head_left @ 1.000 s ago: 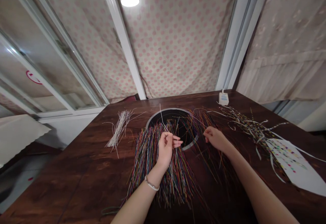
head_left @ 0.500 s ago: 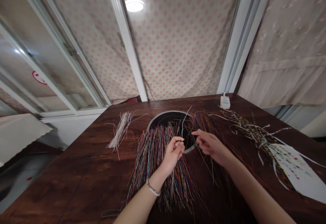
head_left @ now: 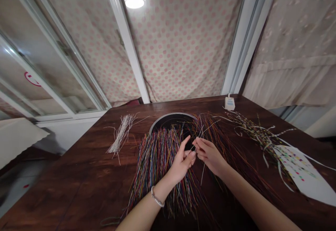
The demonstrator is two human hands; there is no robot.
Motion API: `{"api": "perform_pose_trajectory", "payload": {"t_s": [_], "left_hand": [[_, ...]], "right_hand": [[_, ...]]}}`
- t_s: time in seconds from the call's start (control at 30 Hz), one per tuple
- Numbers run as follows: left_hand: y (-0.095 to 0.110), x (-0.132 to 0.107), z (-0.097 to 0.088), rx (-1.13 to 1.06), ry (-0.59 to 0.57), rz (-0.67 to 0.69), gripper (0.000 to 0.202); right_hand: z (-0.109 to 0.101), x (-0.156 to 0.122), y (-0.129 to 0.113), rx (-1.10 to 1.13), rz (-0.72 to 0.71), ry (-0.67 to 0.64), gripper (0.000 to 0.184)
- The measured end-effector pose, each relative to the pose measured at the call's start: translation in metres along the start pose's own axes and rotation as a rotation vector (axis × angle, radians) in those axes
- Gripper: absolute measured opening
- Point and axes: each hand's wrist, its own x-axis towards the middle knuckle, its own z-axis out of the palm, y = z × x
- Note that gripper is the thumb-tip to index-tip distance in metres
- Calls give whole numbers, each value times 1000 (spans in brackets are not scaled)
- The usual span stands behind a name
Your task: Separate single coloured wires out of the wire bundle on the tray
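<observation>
A wide spread of thin multicoloured strands [head_left: 160,164] lies on the dark wooden table [head_left: 78,175], partly over a round black hole with a metal rim [head_left: 168,116]. My left hand [head_left: 182,161], with a bracelet at the wrist, hovers over the strands with fingers curled and pinches a few pale strands. My right hand [head_left: 208,152] meets it fingertip to fingertip and pinches the same thin strands, which stick up and hang down between the two hands.
A small bundle of white strands [head_left: 121,134] lies at the left. At the right lie patterned paper strips [head_left: 258,134] and a dotted white sheet [head_left: 301,169]. A small white box [head_left: 229,102] sits at the table's far edge. A spotted curtain hangs behind.
My right hand moved left from the right-hand strands to meet my left hand. My left hand shifted right and down. Both now pinch thin strands between them.
</observation>
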Motion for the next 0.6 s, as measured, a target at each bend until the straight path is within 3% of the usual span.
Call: {"api": "perform_pose_trajectory", "payload": {"t_s": [0.17,0.3,0.37,0.47,0.6], "left_hand": [[-5,3,0,33,79,-21,55],[-3,4,1,166,158,56,37],[-1,3,3,106,92,56,32],[2,1,5,-142,-90,-81,35],[4,-1,5,-370,-159,-209,37]], "right_hand": [[4,-2,-4,-17,-103,16,31],[9,-3,-5,-20,-227,2,31],[11,-4,-4,-56,-253,-26,29],[10,-8,-2,-227,-382,-21,26],[6,-10,-3,-565,-573,96,28]]}}
